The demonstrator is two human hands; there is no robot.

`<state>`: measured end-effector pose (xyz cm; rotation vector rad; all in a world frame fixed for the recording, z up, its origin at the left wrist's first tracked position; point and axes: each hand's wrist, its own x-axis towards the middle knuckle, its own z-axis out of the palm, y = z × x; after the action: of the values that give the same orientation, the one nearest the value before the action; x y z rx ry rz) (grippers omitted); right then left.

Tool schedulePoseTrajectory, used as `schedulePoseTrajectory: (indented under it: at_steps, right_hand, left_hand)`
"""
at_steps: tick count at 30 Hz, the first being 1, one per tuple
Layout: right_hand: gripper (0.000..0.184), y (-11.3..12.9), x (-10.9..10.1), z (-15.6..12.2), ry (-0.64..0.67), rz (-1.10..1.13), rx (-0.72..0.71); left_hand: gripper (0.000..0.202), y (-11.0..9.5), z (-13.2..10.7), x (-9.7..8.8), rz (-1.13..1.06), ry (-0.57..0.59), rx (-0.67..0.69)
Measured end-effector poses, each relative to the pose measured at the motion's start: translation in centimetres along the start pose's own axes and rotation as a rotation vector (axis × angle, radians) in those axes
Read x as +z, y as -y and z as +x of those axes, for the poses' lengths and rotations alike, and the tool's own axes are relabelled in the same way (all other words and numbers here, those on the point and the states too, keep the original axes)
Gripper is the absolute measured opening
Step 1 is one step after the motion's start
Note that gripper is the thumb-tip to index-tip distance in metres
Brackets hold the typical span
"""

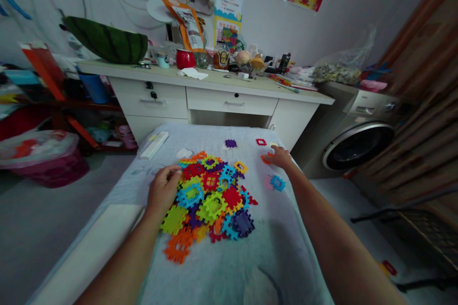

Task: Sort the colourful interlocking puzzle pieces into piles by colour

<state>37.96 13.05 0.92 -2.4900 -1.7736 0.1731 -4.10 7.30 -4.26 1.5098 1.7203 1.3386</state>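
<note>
A heap of coloured interlocking plastic tiles (211,198) lies on a pale cloth-covered table (229,267). My left hand (163,190) rests on the heap's left edge with its fingers curled over the tiles. My right hand (281,157) reaches to the far right and its fingertips touch a loose orange tile (266,157). A blue tile (277,183) lies beside my right wrist. A purple tile (231,143) and a red tile (261,142) lie apart at the far end.
A white remote control (154,145) lies at the table's far left. Behind stands a white desk (222,100) with a watermelon half (107,40), a red cup (185,58) and clutter. A washing machine (358,138) is at the right, a pink tub (39,157) at the left.
</note>
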Motion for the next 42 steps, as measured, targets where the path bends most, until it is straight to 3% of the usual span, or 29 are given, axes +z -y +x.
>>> schedulePoseTrajectory:
  at_steps: [5,10,16,20,23,28,34,39,42]
  right_hand:
    - [0.075,-0.8,0.2,-2.1,0.043,-0.036,-0.035]
    - [0.061,0.5,0.7,-2.8,-0.02,-0.009,-0.023]
    - [0.064,0.1,0.0,-3.4,-0.06,0.054,-0.004]
    - [0.058,-2.2,-1.2,-5.5,0.02,0.057,-0.144]
    - [0.064,-3.4,-1.4,-7.9,0.128,0.042,-0.254]
    - [0.049,-3.7,-0.4,-10.8,0.09,0.034,-0.309]
    - [0.049,-3.8,0.4,-10.9,-0.054,0.065,-0.316]
    - [0.058,-3.8,0.4,-10.8,0.024,0.056,-0.284]
    - [0.059,-2.4,0.1,-10.8,0.01,0.064,-0.25]
  left_hand:
    - [0.036,-0.5,-0.1,-0.2,0.01,0.015,-0.003]
    - [0.036,-0.9,-0.2,-0.3,0.019,0.0,-0.009]
    - [0.037,-0.8,-0.2,-0.2,0.011,0.001,-0.01]
    - [0.038,-0.7,-0.3,-0.2,0.017,0.006,-0.005]
    - [0.038,-0.7,-0.3,-0.2,0.019,0.008,-0.003]
    - [0.038,-1.0,-0.4,-0.3,-0.018,0.003,-0.009]
    - [0.042,-2.0,-0.8,-0.6,-0.157,-0.017,-0.061]
    - [0.04,-1.8,-0.8,-0.5,-0.232,-0.003,-0.07]
    - [0.039,-1.5,-0.6,-0.4,-0.229,0.016,-0.074]
